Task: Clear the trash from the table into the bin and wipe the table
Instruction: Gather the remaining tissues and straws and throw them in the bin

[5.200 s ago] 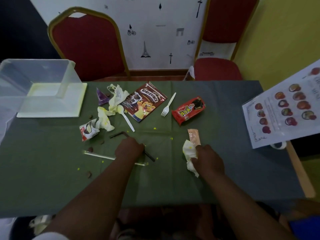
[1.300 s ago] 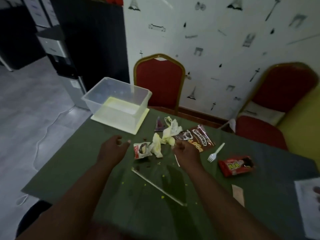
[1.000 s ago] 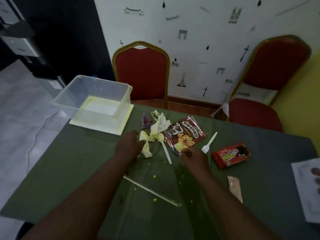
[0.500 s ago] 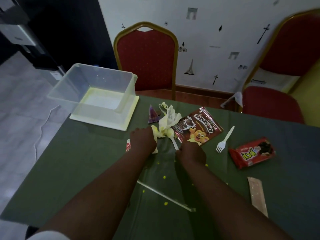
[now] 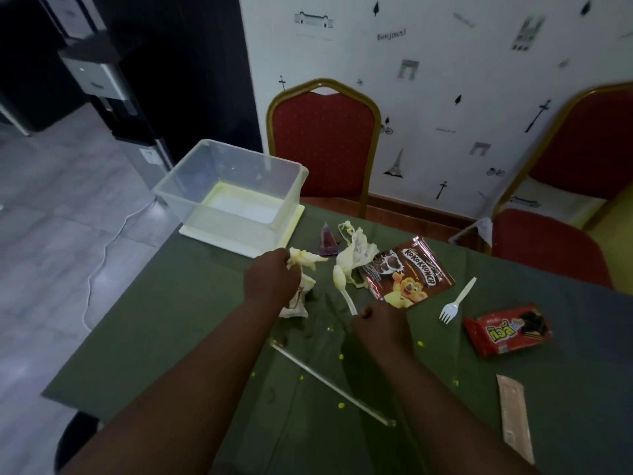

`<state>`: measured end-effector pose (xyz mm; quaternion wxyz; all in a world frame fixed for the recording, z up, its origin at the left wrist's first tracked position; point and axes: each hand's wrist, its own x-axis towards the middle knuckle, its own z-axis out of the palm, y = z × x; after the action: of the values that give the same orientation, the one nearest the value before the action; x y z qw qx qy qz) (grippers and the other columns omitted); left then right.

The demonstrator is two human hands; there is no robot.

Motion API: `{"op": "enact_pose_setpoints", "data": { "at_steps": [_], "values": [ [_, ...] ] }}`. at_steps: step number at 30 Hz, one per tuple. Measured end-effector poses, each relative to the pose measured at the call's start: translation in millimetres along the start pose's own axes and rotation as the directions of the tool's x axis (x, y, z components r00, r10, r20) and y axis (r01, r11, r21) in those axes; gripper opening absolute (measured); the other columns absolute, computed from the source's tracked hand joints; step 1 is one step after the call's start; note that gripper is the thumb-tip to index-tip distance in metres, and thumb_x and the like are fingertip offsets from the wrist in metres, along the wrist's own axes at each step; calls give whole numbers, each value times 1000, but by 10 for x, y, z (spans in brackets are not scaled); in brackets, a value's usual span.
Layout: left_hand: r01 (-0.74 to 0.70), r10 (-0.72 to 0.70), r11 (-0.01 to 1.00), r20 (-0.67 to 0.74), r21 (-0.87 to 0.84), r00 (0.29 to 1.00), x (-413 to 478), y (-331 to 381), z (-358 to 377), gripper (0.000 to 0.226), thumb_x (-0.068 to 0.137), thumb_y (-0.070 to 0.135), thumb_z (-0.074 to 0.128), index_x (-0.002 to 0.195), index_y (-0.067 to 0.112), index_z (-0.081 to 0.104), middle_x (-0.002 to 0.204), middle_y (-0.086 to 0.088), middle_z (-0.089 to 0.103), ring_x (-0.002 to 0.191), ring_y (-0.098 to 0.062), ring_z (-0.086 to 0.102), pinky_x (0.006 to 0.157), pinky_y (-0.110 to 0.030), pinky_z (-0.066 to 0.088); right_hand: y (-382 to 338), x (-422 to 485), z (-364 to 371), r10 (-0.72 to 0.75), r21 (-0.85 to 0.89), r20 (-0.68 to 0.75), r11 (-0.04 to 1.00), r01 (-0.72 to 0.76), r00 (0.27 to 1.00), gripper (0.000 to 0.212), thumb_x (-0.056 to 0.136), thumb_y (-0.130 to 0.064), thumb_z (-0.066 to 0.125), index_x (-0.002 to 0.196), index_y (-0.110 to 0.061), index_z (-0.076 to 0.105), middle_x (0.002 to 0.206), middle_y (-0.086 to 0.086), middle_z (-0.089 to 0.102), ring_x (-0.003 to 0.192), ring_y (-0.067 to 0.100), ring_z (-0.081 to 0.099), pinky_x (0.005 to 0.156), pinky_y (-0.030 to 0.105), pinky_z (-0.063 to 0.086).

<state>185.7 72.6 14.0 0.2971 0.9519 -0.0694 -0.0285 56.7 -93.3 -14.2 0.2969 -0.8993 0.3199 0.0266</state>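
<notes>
Nearest the person, both forearms reach out over the green-clothed table (image 5: 178, 323). A long clear straw (image 5: 332, 382) lies slantwise across the cloth between them, amid yellow crumbs (image 5: 341, 404). A pink sachet (image 5: 513, 416) lies flat, well off to the right. The right hand (image 5: 380, 327) is curled, its fingertips pinching the handle end of a white plastic spoon (image 5: 349, 301). The spoon's bowl is buried under a crumpled yellowish tissue (image 5: 354, 255) farther out. The left hand (image 5: 272, 279) is closed round a second tissue wad (image 5: 305, 260). A small white wrapper (image 5: 294, 305) sits right under that hand; cannot tell whether it is held or just lying there. Right of the hands are a white fork (image 5: 457, 301) and then a red biscuit packet (image 5: 507, 329), both apart from everything else. The Koko Krunch packet (image 5: 407, 272) lies beyond the right hand, its left edge touching the tissue over the spoon. A purple wrapper (image 5: 328, 241) lies beyond the left hand, near the bin. The clear bin (image 5: 233, 186) stands open-topped on a pale lid (image 5: 239, 240) at the far left corner of the table. Two red chairs (image 5: 325, 138) stand behind the table, against the wall.
</notes>
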Motion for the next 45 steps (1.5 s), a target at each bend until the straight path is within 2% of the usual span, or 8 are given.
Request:
{"op": "enact_pose_setpoints", "data": {
  "at_steps": [12, 20, 25, 29, 33, 37, 40, 45],
  "values": [
    [232, -254, 966, -290, -110, 923, -904, -1531, -1417, 11, 81, 27, 68, 80, 17, 71, 77, -5, 70, 73, -23, 63, 60, -26, 33, -1377, -776, 429, -473, 179, 37, 870, 459, 881, 36, 75, -25, 74, 52, -30, 48, 53, -13, 51, 56, 10, 53, 50, 26, 34],
    [530, -553, 829, -401, -178, 730, -1903, -3036, -2244, 40, 78, 14, 65, 51, 20, 36, 62, -15, 60, 67, -31, 59, 58, -31, 25, -2358, -1648, 1501, -627, 230, 312, 779, 584, 714, 30, 77, -27, 72, 56, -18, 54, 52, -8, 56, 51, 0, 50, 46, 19, 35],
    [668, -725, 686, -352, -289, 593, -2530, -3849, -2361, 19, 68, 20, 50, 56, 6, 55, 65, -18, 63, 69, -31, 60, 61, -34, 39, -2800, -2313, 2227, -681, 267, 446, 720, 640, 580, 39, 76, -23, 73, 49, -28, 45, 48, -12, 49, 50, -1, 47, 50, 16, 32],
    [749, -824, 566, -283, -345, 491, -2841, -4499, -2106, 38, 65, 25, 44, 79, 1, 71, 82, -18, 70, 84, -34, 64, 76, -38, 50, -2838, -2668, 3015, -590, 263, 636, 772, 579, 498, 18, 81, -24, 69, 65, -25, 61, 59, -14, 61, 58, -1, 57, 53, 14, 40],
    [807, -890, 456, -218, -376, 401, -2976, -5092, -1609, 17, 75, 10, 61, 89, 6, 68, 86, -17, 70, 87, -35, 65, 77, -33, 48, -2689, -2696, 3829, -473, 170, 711, 833, 526, 519, 12, 81, -18, 71, 69, -20, 67, 67, -7, 66, 63, 8, 61, 58, 24, 48],
    [722, -857, 499, -147, -479, 495, -2906, -5370, -1267, 22, 58, 2, 63, 79, 8, 64, 62, -9, 65, 52, -14, 54, 49, -14, 37, -2539, -2569, 4352, -318, -9, 765, 865, 502, 561, 9, 83, -16, 70, 74, -14, 69, 82, 1, 71, 77, 22, 66, 71, 33, 55],
    [792, -892, 431, -72, -434, 446, -2774, -5837, -920, 17, 74, -1, 62, 90, 2, 68, 87, -19, 70, 72, -24, 59, 61, -26, 36, -2505, -2421, 4840, -259, -112, 770, 844, 524, 582, 11, 83, -13, 68, 73, -9, 71, 94, 6, 69, 87, 28, 66, 71, 28, 51],
    [816, -895, 406, 1, -410, 446, -2474, -6269, -608, 17, 80, 7, 61, 94, 8, 69, 97, -11, 70, 80, -18, 59, 53, -9, 29, -2541, -2246, 5410, -234, -185, 763, 814, 551, 602, 16, 85, -16, 64, 70, -12, 67, 84, 8, 71, 81, 27, 65, 70, 30, 50]
  ]
}}
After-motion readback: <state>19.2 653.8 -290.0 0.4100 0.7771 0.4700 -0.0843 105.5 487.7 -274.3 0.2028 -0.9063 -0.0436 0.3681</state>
